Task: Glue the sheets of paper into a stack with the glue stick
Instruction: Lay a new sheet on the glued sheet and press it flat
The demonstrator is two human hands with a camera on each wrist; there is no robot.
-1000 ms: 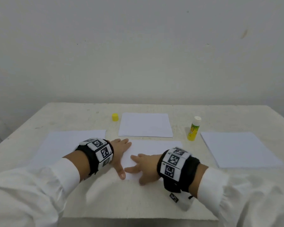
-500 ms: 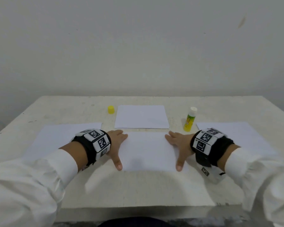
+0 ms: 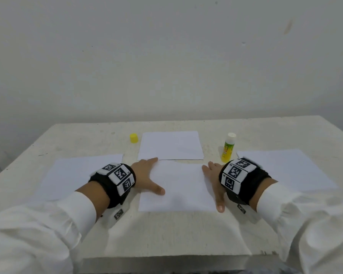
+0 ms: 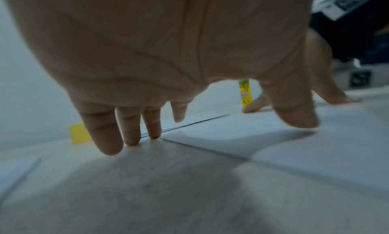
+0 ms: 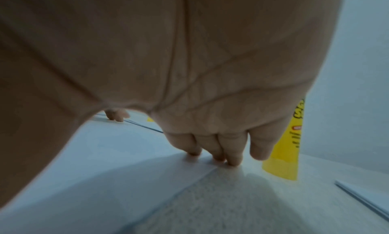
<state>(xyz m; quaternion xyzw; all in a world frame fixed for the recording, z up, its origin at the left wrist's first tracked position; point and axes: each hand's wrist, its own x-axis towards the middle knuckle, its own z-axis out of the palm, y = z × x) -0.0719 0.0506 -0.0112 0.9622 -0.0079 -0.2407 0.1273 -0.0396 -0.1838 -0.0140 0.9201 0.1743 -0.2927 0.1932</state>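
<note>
The centre sheet (image 3: pixel 176 186) is pressed flat on the bench (image 3: pixel 166 234) between both hands. The left hand (image 3: pixel 145 177) is laid on its left edge with fingers straight and spread, thumb on the paper. The right hand (image 3: pixel 213 179) is laid likewise along the right edge, fingers extended. The glue stick (image 3: pixel 228 147) is stood upright just beyond the right hand, uncapped; its yellow cap (image 3: pixel 133 138) is seen beyond the left hand. More sheets are lain beyond the hands (image 3: pixel 171 145), outside the left (image 3: pixel 77 175) and outside the right (image 3: pixel 289 169).
</note>
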